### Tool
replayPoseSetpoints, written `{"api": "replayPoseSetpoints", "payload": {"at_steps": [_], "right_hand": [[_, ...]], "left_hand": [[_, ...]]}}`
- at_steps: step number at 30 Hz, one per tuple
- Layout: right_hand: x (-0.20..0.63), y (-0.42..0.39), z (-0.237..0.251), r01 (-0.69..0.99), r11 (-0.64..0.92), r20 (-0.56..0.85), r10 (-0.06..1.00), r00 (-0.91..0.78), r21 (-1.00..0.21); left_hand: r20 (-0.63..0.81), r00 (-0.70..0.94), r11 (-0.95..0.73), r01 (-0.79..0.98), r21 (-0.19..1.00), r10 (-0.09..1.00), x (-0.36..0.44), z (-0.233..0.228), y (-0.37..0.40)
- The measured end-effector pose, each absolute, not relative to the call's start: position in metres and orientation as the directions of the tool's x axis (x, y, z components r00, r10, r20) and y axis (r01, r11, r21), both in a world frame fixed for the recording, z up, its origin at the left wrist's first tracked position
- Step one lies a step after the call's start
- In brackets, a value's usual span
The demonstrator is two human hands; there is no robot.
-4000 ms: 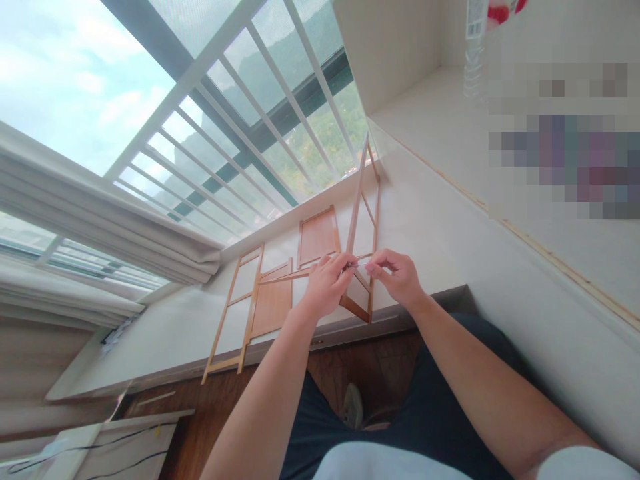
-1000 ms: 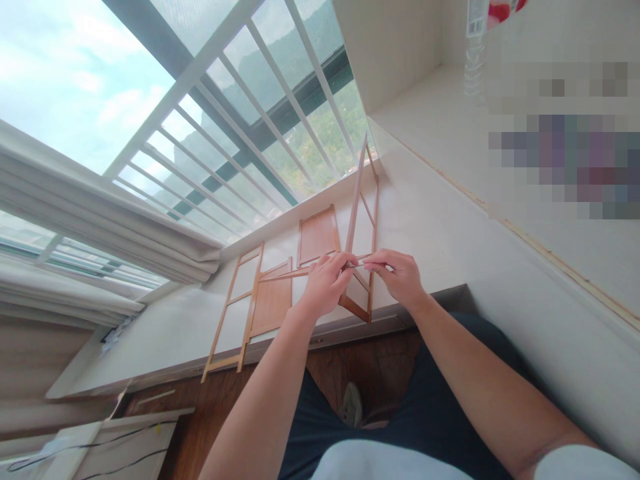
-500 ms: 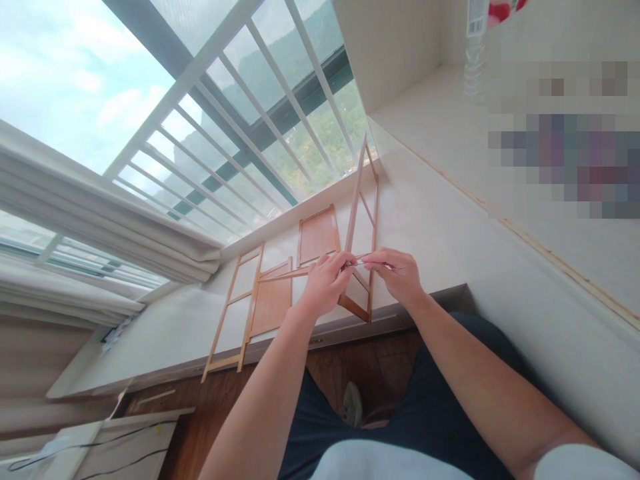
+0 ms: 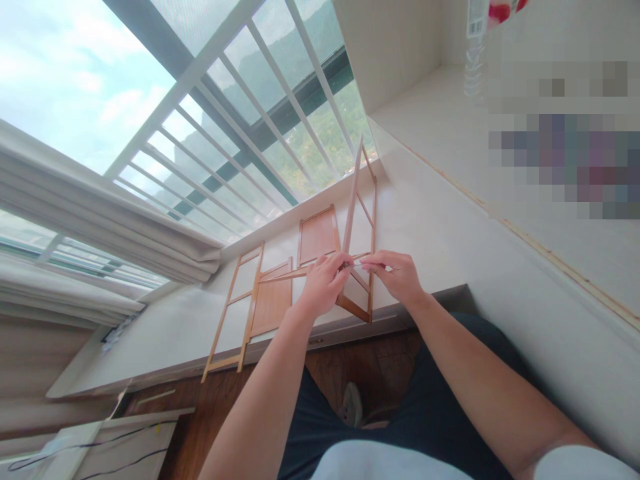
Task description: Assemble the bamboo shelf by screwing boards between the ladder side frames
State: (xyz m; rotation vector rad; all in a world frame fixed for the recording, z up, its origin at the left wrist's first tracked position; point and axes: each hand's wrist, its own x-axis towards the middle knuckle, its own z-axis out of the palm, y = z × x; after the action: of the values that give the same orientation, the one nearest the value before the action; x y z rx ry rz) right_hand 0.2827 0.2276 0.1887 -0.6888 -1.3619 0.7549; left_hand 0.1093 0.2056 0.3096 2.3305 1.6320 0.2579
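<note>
Wooden frame [image 4: 361,220] tilted slightly, hands [image 4: 360,270] unmoved

No legible text or labels anywhere.

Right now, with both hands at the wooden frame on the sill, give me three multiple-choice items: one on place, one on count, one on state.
1. Where does the flat ladder-like frame lie?
A. Left of the hands, on the sill
B. On the floor
C. On the upper shelf

2. How many solid wooden panels lie flat on the sill?
A. None
B. Two
C. Five

3. How is the frame at the hands placed?
A. Flat
B. Standing on edge, tilted
C. Hanging from the window bars

Answers:
1. A, it rests on the sill left of the left hand.
2. B, one nearer panel and one farther panel.
3. B, it rises from the sill between the left hand and the right hand.
</note>
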Motion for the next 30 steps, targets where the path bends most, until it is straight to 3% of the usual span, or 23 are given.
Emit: {"api": "replayPoseSetpoints", "payload": {"at_steps": [30], "right_hand": [[0.2856, 0.2287, 0.1880, 0.053, 0.765, 0.767, 0.638, 0.072, -0.642]], "left_hand": [[-0.023, 0.349, -0.323, 0.889, 0.325, 0.937, 0.1104, 0.3121, 0.2054]]}}
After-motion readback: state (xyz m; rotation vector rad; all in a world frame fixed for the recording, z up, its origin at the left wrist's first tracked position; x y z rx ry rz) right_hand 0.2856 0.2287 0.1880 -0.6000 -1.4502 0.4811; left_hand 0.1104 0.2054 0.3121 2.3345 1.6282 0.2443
